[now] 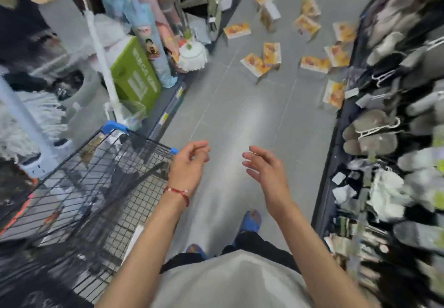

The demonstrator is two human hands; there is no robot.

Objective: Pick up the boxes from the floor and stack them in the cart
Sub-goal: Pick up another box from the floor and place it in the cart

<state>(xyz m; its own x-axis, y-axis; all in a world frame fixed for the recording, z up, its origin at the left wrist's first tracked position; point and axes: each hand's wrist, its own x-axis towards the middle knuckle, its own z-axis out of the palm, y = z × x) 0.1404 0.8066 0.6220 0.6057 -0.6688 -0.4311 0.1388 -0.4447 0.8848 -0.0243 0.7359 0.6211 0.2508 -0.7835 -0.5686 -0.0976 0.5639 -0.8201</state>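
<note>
So basically the whole job looks like it's ahead of this person. The grey tiled floor runs straight out beyond both hands as a fairly narrow store aisle. It's hemmed in by a low shelf of mops and a green carton off to the left hand's side, and by a rack of slippers close along the right hand's side. The wire shopping cart sits just left of the left hand, its blue-capped corner practically touching the knuckles. Its side toward the person blocks anything swinging in low, so I'd guess loads have to go up and over the rim. Whether anything's in the basket yet I can't tell, too much blur. The orange-and-white boxes, ten or so, are all still scattered on the floor well ahead of both hands. A few are tucked right against the foot of the slipper rack, and the nearest pair is roughly dead ahead. Between the hands and the boxes the floor is bare, so walking up is easy. The left hand is empty with loosely curled fingers, and the right hand is empty too, fingers spread and relaxed. There's a red string bracelet on the left wrist.
</note>
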